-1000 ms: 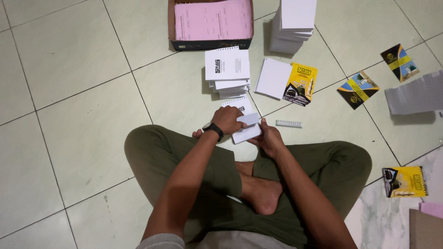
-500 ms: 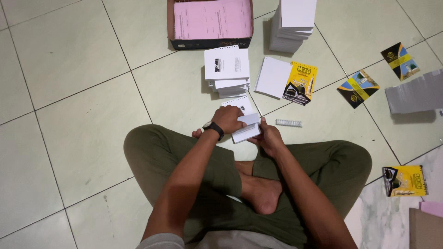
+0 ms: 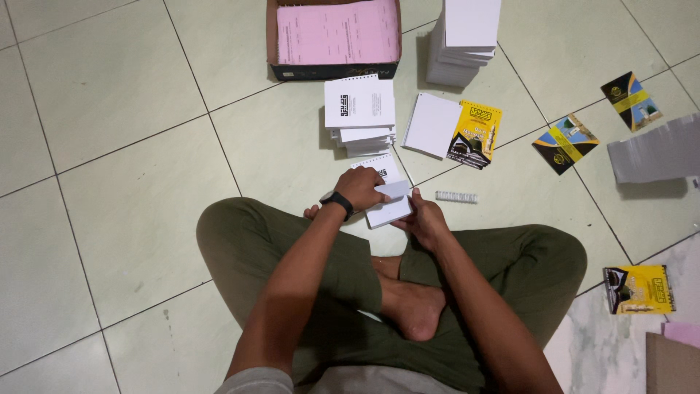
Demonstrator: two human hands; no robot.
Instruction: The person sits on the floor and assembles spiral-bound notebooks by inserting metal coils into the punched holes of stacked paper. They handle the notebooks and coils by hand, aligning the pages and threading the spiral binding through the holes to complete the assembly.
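Little has moved since the earlier frame: both hands stay at the white booklet (image 3: 390, 208), held low over the floor before the crossed legs. Left hand (image 3: 361, 188) curls over its top edge; right hand (image 3: 425, 219) grips its right side. Light, bendable paper; best held by the edges. Fingertips underneath are hidden.

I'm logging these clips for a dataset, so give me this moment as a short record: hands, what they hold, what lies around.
Posture: seated cross-legged on the tiled floor
left hand: on top of the small white booklet, wristband on the wrist
right hand: grips the booklet's right edge
Beside the hands: white spiral comb
Ahead: booklet stack, tall white stack, box of pink sheets
Right: yellow covers, grey sheets
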